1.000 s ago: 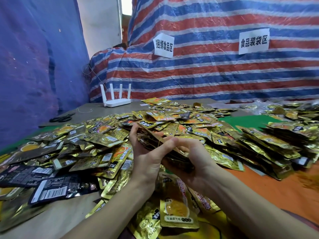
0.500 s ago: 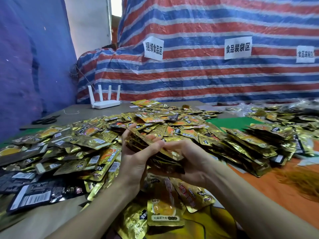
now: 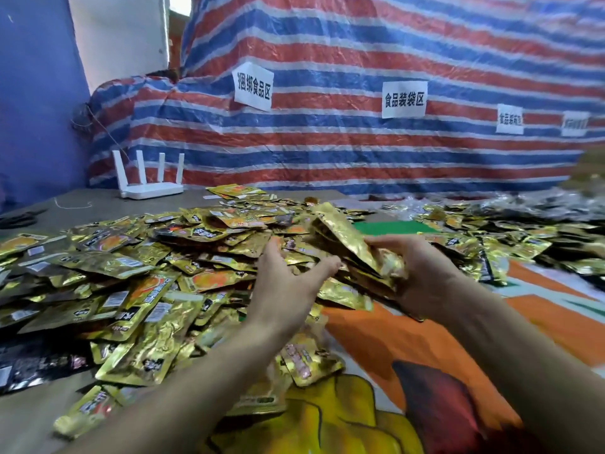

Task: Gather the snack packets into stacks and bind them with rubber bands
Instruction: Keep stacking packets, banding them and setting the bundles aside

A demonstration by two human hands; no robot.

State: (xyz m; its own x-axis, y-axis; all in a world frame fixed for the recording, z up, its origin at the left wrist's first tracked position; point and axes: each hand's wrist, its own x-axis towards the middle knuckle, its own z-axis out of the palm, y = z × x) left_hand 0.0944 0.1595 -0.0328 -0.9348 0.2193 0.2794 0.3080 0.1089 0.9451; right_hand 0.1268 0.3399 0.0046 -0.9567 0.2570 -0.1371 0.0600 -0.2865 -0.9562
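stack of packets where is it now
Head view, right of centre: the stack is gripped in the right hand, tilted above the pile, with the left hand just to its left.

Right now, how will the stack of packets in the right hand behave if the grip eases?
Probably slippery: the stack of packets is glossy foil and fans out above the right hand. Likely floppy, as the thin pouches curve at their free ends. Nothing visibly binds it, so it could spill.
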